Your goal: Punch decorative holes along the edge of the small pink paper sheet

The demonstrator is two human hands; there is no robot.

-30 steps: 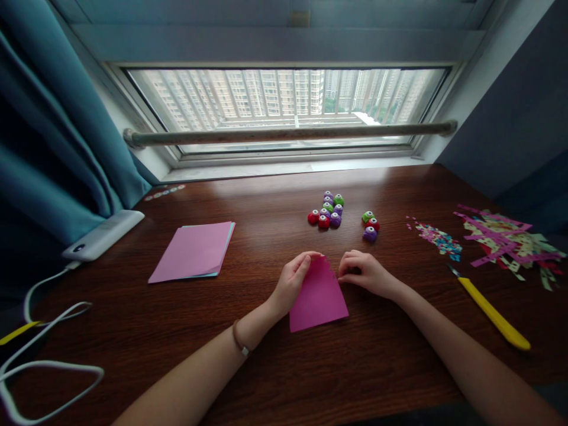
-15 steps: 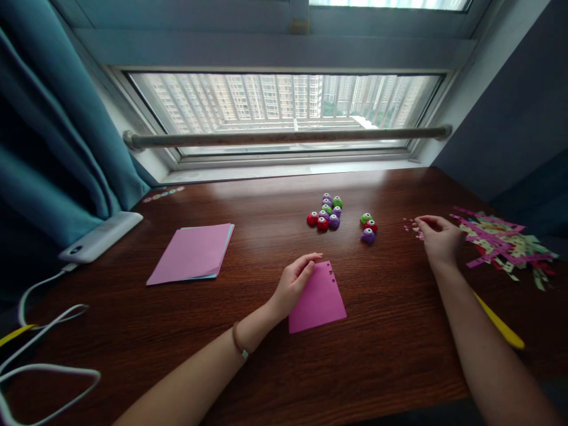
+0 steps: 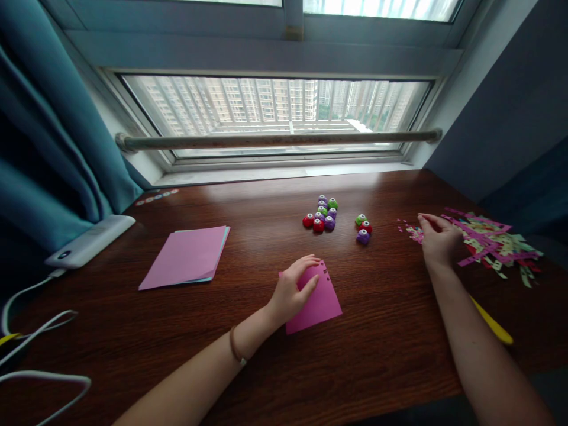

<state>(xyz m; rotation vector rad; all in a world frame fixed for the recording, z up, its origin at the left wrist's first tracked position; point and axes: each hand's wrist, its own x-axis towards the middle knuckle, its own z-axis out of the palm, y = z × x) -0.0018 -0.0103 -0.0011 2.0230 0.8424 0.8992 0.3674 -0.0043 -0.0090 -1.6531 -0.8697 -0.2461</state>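
The left hand (image 3: 288,294) lies over smooth, punched pink paper (image 3: 322,305) — thumb and fingers apart. The right hand (image 3: 441,241) keeps fingertips together, near tiny scattered bits (image 3: 413,233).

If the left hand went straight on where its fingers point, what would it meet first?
Probably the purple eyed piece nearest in the group of three, though the left hand might slip past it; the hand's height above the desk is unclear.

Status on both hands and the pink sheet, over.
Left hand open over pink sheet. Right hand at paper bits, pinch unclear. Holes near sheet's far right corner. Yellow handle partly behind right forearm.
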